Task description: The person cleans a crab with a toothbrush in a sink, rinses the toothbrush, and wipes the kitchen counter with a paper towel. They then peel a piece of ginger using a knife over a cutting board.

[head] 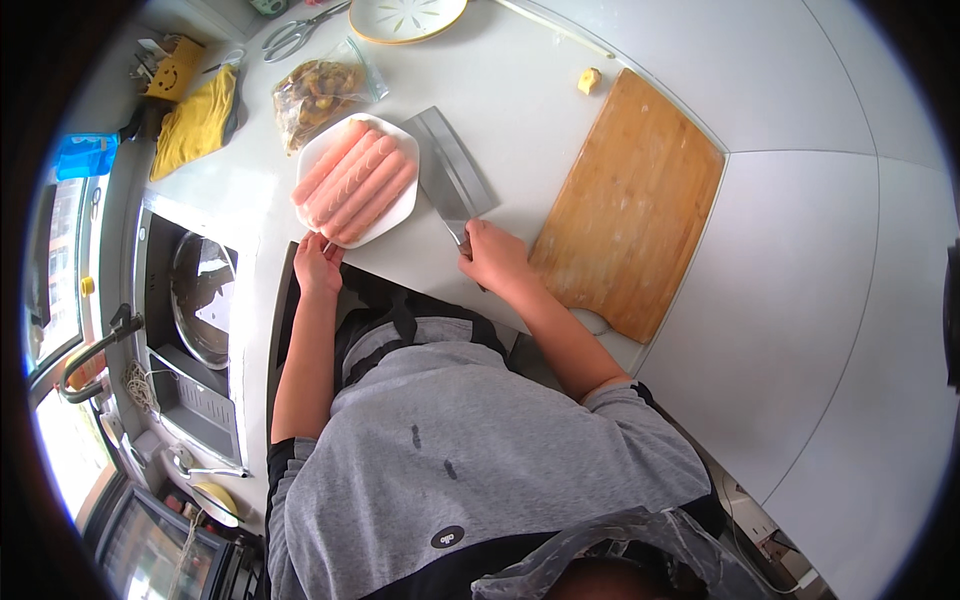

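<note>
My right hand (495, 255) is closed around the handle of a cleaver (454, 169), whose wide metal blade lies flat on or just above the counter. Left of the blade, several pink sausages (352, 180) rest side by side on a white plate (405, 210). My left hand (319, 262) is at the plate's near rim, fingers touching or gripping its edge; the exact hold is partly hidden. To the right is a wooden cutting board (630, 202) with pale marks on it.
A zip bag of brown food (319, 94) lies behind the plate. Scissors (292, 34), a patterned plate (405, 19) and a yellow cloth (196, 124) are farther back. A small yellow piece (589, 80) sits near the board. The sink (191, 405) is at left, a wall at right.
</note>
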`<action>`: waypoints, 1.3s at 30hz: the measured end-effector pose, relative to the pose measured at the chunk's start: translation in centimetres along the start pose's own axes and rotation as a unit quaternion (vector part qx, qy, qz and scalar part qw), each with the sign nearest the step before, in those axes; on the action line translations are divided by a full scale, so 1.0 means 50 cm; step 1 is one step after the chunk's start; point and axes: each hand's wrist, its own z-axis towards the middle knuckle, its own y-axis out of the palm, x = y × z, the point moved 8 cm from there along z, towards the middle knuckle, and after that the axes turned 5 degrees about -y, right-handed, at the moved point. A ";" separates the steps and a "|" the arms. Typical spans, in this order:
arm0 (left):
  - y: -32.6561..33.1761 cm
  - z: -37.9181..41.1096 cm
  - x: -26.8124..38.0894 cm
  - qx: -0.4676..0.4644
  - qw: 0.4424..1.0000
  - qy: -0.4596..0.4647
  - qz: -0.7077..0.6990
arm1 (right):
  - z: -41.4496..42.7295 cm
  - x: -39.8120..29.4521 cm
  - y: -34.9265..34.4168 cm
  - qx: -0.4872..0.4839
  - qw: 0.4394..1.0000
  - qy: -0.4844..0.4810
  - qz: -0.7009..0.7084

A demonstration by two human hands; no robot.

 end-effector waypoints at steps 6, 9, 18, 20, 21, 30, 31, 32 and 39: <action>0.000 0.006 -0.021 0.016 0.997 -0.003 -0.082 | 0.053 0.002 -0.069 -0.046 0.998 -0.008 0.033; 0.008 -0.008 -0.029 0.005 0.994 -0.015 -0.109 | 0.118 0.101 -0.163 0.048 0.996 0.059 0.044; 0.020 -0.108 -0.026 0.007 0.997 -0.043 -0.062 | 0.329 0.384 -0.395 0.295 0.945 0.128 -0.059; 0.011 -0.118 -0.024 0.011 0.998 -0.040 -0.057 | 0.348 0.392 -0.388 0.251 0.952 0.162 -0.062; 0.009 -0.125 -0.020 0.014 0.998 -0.038 -0.054 | 0.356 0.395 -0.387 0.254 0.953 0.149 -0.072; 0.071 -0.186 0.017 -0.077 0.996 -0.023 0.026 | 0.239 0.206 -0.262 0.153 0.660 -0.009 0.735; 0.089 -0.196 0.023 -0.093 0.994 -0.020 0.044 | 0.206 0.154 -0.251 0.125 0.665 -0.022 0.736; 0.108 -0.202 0.030 -0.108 0.992 -0.013 0.062 | 0.173 0.105 -0.241 0.096 0.668 -0.035 0.737; 0.336 -0.292 0.111 -0.369 0.879 0.127 0.274 | 0.046 -0.103 -0.154 -0.012 0.768 -0.076 0.635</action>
